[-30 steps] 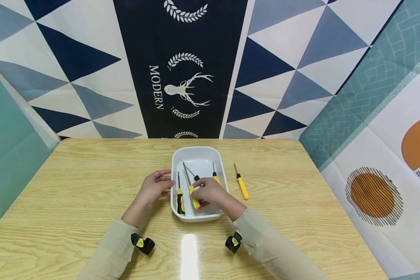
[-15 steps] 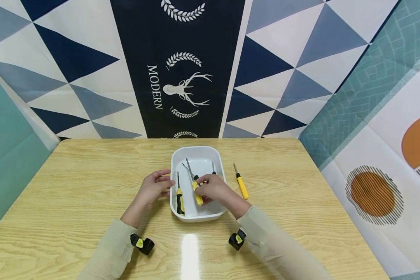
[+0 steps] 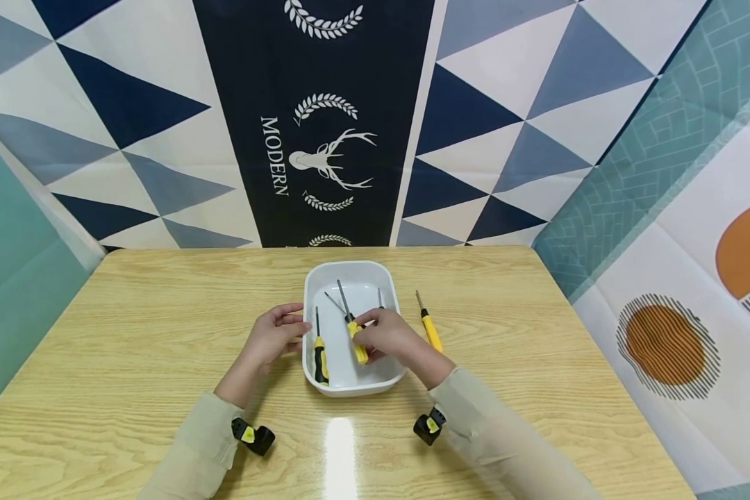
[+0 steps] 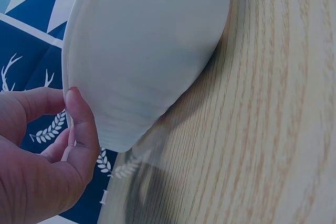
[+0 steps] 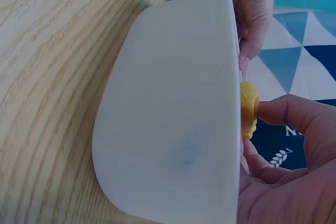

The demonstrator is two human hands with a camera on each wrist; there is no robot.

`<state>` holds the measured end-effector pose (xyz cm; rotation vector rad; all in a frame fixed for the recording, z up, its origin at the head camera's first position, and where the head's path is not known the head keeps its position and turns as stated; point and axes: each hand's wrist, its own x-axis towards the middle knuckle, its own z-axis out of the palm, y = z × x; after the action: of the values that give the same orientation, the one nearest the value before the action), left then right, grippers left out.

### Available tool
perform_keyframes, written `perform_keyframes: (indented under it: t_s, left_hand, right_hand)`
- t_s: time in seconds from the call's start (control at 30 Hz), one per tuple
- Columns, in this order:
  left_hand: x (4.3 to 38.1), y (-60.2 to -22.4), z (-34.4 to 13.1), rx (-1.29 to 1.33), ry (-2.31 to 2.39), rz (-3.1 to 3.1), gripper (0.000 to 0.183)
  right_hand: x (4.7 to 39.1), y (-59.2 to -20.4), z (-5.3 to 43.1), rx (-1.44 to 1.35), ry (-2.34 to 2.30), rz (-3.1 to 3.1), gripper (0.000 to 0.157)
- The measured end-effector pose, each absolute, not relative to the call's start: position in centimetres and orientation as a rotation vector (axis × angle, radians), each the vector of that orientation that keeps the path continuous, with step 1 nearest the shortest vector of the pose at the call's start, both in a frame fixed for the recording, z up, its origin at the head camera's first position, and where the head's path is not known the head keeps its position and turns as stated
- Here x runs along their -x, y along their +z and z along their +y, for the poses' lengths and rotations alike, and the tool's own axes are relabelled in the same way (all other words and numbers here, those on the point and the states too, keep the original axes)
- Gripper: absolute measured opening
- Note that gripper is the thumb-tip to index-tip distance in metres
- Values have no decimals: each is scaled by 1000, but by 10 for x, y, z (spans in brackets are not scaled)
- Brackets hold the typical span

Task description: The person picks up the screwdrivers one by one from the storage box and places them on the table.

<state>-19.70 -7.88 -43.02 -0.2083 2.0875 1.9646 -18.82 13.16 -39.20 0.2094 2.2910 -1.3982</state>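
Yellow-handled screwdriver [image 3: 359, 351]: inside the white tray [image 3: 350, 392], tip toward the counter's [image 3: 162, 312] far edge. My right hand [image 3: 390, 335] has it by the handle, fingers clamped on the yellow. Whether it bears on the tray floor, I cannot tell. Its shaft passes over a thinner screwdriver [image 3: 334, 303]; a careless lift might drag that one along, and a slack pinch could let the tip swing.

Also in the tray: a black-and-yellow screwdriver [image 3: 321, 362] along the wall facing the counter's left edge; a grey shaft [image 3: 380, 298] by the opposite wall, its handle behind my hand.

Tray sits near the counter's far edge, about midway along it. My left hand [image 3: 275, 336] pinches its rim; should that loosen, a knock may slide the tray. Toward the counter's right edge, an orange-yellow screwdriver [image 3: 432, 333], partly behind my wrist: a brush could roll it.
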Motion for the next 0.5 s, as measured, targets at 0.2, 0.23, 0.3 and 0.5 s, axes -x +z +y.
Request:
perform_keyframes:
  t_s: [0.2, 0.23, 0.3, 0.5]
  left_hand:
    - [197, -430, -78, 211, 1963, 2087, 49]
    - [197, -430, -78, 212, 1963, 2087, 49]
    - [197, -430, -78, 218, 1962, 2089, 49]
    - [196, -428, -77, 227, 1956, 2100, 49]
  right_hand:
    - [190, -391, 136, -229, -1393, 2292, 38]
    - [190, -390, 137, -232, -1390, 2290, 38]
    - [190, -389, 138, -233, -1386, 2290, 37]
    - [190, -385, 142, -231, -1390, 2290, 36]
